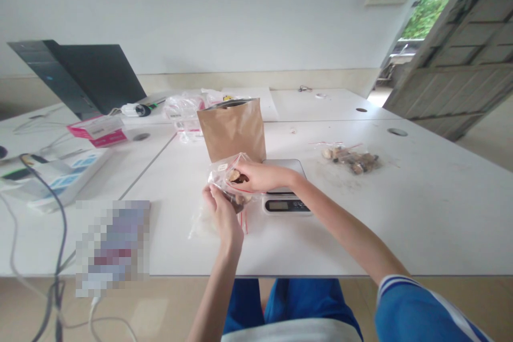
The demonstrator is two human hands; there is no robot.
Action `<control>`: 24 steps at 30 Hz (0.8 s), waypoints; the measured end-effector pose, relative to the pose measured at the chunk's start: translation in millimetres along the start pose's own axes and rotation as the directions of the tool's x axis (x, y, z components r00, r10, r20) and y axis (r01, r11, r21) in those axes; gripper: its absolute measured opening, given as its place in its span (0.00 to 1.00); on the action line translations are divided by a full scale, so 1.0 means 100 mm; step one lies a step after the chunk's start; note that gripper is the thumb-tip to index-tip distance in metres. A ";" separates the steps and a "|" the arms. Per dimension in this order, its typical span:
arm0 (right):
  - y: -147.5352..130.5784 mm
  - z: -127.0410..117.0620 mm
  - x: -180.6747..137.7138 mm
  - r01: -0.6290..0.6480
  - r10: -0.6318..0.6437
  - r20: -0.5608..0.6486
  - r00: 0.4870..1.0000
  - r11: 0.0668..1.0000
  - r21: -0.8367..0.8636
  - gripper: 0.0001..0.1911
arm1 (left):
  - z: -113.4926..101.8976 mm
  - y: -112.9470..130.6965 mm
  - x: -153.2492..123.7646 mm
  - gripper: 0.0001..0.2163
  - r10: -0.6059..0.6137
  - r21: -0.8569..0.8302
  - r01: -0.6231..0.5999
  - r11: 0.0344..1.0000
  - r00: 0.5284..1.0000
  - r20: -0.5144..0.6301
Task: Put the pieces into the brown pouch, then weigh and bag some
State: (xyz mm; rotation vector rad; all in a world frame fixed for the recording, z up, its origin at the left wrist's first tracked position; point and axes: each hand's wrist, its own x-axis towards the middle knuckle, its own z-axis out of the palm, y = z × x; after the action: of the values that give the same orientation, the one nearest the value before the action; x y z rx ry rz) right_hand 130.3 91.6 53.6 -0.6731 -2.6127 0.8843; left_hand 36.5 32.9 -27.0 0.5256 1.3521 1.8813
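My left hand [224,211] is closed around a clear zip bag [219,169] with a red seal line, holding it in front of the paper pouch. Brown pieces that look like dried mushrooms [237,200] lie inside it. Reaching in from the right, my right hand [258,175] is at the bag's mouth, its fingers closed on a tan and brown dried mushroom [233,175]. Part of its fingers is covered by the plastic. The brown paper pouch [234,131] stands upright with its top open. Beneath my right wrist sits a kitchen scale [286,204], partly hidden.
To the right lie clear bags of dried mushrooms [352,159]. Plastic-wrapped packs [184,109], a pink box [100,129] and a power strip [72,179] are on the left. A blurred-out object [116,246] with a cable rests at the table's [192,262] front edge.
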 end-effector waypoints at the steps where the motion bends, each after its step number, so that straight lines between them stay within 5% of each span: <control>1: -0.02 -0.01 -0.01 -0.008 0.008 -0.007 1.000 0.999 -0.034 0.11 | 0.01 -0.01 0.00 0.11 0.010 0.003 -0.010 1.000 1.000 -0.001; 8: -0.09 0.00 -0.04 -0.045 0.043 -0.017 0.999 0.980 -0.195 0.14 | 0.06 -0.06 0.03 0.09 -0.019 -0.048 0.020 0.999 1.000 0.014; 16: -0.24 0.03 -0.11 -0.251 0.242 -0.070 0.968 0.939 -0.236 0.05 | 0.05 -0.07 0.12 0.06 -0.045 -0.066 0.041 0.997 0.997 -0.064; 24: -0.16 0.09 -0.04 -0.239 0.222 -0.093 0.971 0.939 -0.249 0.07 | 0.08 -0.08 0.09 0.06 0.032 -0.037 -0.037 0.999 0.991 -0.132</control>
State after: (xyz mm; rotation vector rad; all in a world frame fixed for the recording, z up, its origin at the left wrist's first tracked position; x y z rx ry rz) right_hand 124.4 74.4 56.1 -1.0768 -2.6531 0.5718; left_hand 38.9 45.8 -33.0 0.4138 1.3946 1.9967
